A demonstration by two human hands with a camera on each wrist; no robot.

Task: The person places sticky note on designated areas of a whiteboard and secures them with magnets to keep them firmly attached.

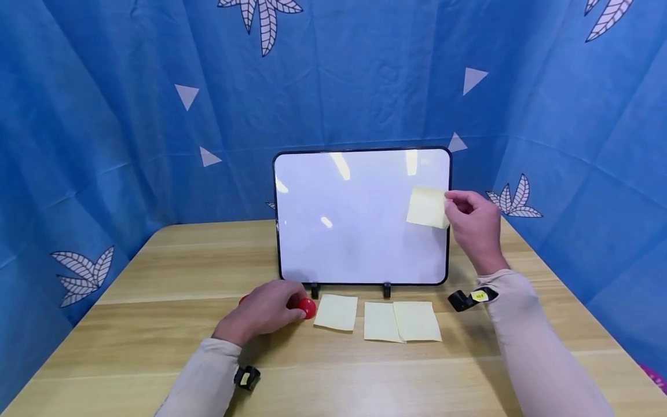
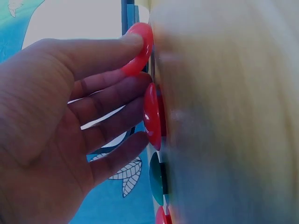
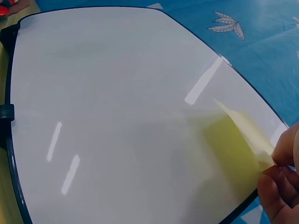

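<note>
My left hand [image 1: 263,307] is low over the table and pinches a round red magnet [image 1: 307,308] between thumb and fingers. In the left wrist view, another red magnet [image 2: 152,116], a green magnet [image 2: 157,179] and a further red one lie in a row by the fingertips. My right hand [image 1: 475,229] pinches the right edge of a pale yellow sticky note [image 1: 427,207] in front of the right side of the upright whiteboard [image 1: 349,243]. In the right wrist view the note stands tilted away from the board, with its reflection on the glossy surface.
On the wooden table [image 1: 333,382], a single sticky note [image 1: 336,313] and two overlapping sticky notes [image 1: 417,321] lie before the board. Small black feet [image 1: 387,291] hold the board up. A blue patterned curtain [image 1: 354,87] hangs behind and at both sides.
</note>
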